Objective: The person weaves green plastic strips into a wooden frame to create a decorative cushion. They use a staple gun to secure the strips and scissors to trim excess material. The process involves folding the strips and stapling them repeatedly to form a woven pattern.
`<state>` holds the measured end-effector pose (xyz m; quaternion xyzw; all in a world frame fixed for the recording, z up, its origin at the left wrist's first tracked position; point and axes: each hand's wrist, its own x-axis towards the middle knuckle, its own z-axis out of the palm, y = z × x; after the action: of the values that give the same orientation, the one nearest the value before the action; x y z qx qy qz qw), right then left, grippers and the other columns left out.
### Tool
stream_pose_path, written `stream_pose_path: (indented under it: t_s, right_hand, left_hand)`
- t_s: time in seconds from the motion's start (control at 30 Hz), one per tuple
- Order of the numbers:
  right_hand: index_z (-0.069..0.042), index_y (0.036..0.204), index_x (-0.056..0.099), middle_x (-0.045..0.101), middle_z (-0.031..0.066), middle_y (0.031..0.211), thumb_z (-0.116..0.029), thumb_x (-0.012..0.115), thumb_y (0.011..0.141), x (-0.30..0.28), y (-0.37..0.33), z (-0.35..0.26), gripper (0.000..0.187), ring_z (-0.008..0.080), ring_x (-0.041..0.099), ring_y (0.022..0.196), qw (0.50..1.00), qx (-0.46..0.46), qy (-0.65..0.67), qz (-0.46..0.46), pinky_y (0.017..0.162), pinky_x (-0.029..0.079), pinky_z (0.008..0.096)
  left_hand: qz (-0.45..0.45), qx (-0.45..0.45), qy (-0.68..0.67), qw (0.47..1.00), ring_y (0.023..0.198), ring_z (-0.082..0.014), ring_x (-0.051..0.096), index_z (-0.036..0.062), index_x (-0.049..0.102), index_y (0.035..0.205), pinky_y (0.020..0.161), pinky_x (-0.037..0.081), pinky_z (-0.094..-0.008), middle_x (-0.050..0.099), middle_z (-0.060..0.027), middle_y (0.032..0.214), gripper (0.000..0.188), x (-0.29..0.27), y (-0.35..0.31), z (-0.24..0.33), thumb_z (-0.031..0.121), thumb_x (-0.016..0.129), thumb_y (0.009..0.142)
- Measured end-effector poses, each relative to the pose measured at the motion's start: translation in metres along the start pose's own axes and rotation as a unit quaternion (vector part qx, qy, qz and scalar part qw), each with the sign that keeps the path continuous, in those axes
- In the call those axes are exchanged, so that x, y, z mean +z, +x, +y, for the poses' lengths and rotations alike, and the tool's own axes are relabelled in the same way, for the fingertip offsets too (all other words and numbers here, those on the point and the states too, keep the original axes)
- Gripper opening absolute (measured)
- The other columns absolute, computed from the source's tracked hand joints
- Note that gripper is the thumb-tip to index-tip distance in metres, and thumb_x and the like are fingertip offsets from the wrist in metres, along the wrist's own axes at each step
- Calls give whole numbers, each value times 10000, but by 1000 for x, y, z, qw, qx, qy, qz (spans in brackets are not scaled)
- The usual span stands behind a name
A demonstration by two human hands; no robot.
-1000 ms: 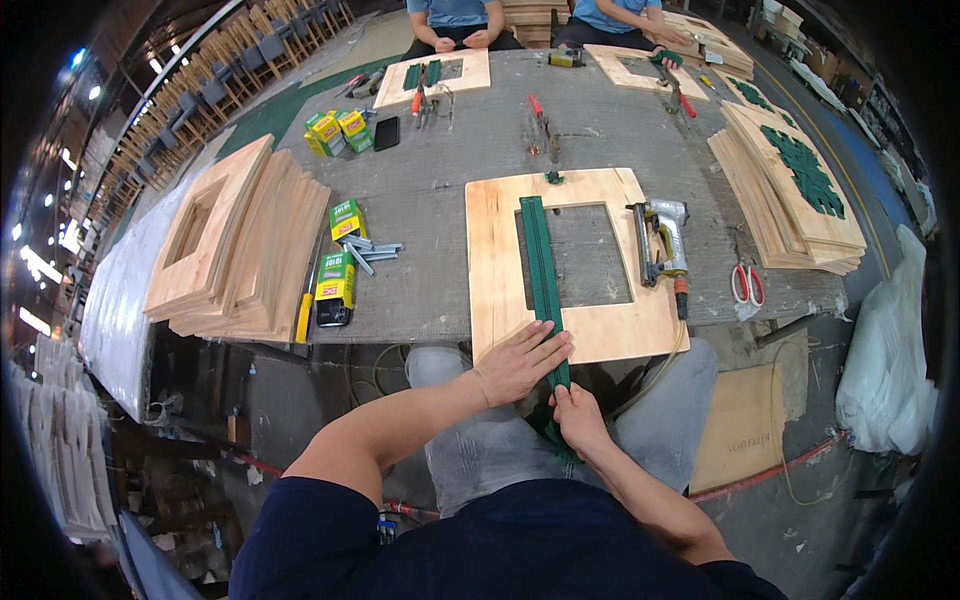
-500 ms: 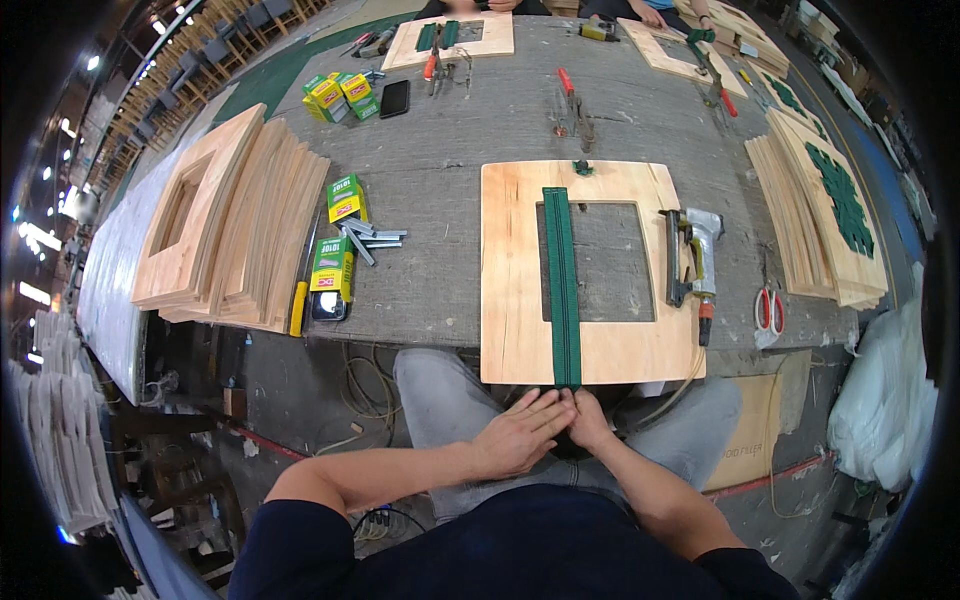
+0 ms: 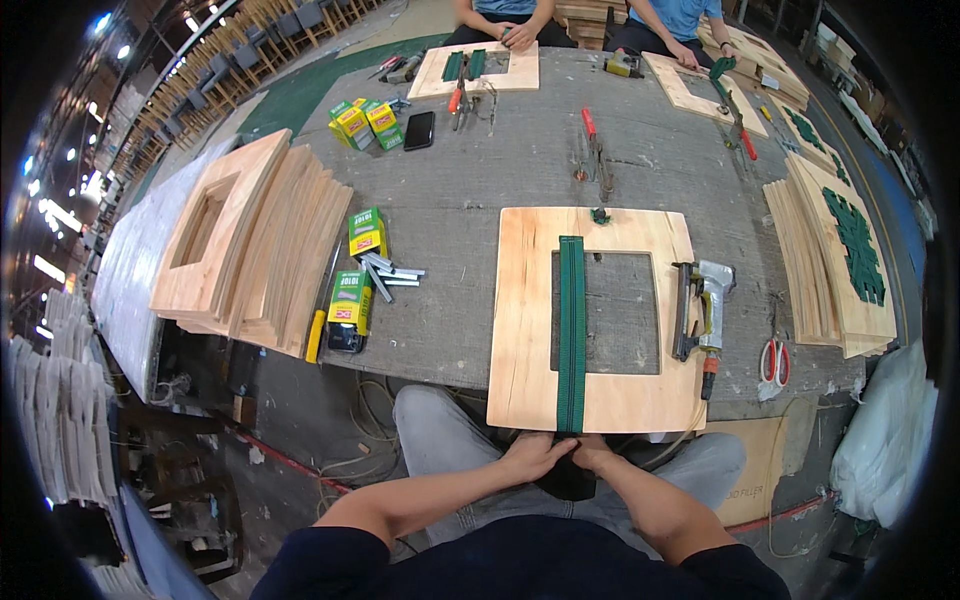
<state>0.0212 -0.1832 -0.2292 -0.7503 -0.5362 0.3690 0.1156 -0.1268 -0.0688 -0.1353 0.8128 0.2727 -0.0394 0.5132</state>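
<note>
A wooden panel with a rectangular cut-out lies at the table's near edge and overhangs my lap. A dark green webbing strap runs lengthwise across it, over the cut-out's left side and down to the near edge. There my left hand is closed on the strap's near end, thumb towards the right, fingers partly hidden beneath the panel. My right hand is closed right beside it at the same end, its fingertips mostly hidden. A staple gun rests on the panel's right edge, and a small green knot of webbing sits at its far edge.
Stacked wooden panels stand left and right, the right stack topped with green webbing pieces. Staple boxes, loose staples, red-handled scissors and pliers lie around. Two people work across the table.
The view has tilted up, so the table sits lower in the picture. My left hand's fingers, earlier laid out over my right hand, are now tucked at the panel's near edge.
</note>
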Motion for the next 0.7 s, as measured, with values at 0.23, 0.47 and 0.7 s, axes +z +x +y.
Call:
stream_pose_path:
  t_s: [0.23, 0.47, 0.7]
  right_hand:
    - [-24, 1274, 651, 652, 278, 1295, -215, 533, 942, -11, 4, -2, 400, 426, 602, 1242, 994, 73, 73, -29, 1062, 470, 487]
    - [-53, 1340, 634, 644, 247, 1327, -326, 519, 1024, -36, -2, -24, 434, 430, 568, 1283, 994, 82, 72, -5, 1059, 462, 492]
    - [23, 1328, 632, 743, 130, 1061, -254, 640, 1026, -174, -103, -31, 410, 191, 726, 907, 853, 7, 505, -127, 777, 589, 321]
  left_hand:
    - [-125, 64, 169, 975, 1324, -371, 550, 179, 567, 1464, 1135, 407, -457, 586, -170, 1447, 507, -11, 31, -28, 486, 416, 1090]
    - [16, 176, 448, 876, 1097, -286, 680, 215, 654, 1223, 912, 563, -481, 696, -61, 1212, 390, -14, 49, -37, 465, 427, 1030]
    - [44, 140, 319, 936, 933, -302, 700, 172, 705, 994, 849, 561, -498, 728, -59, 989, 290, -21, 50, -32, 426, 596, 908]
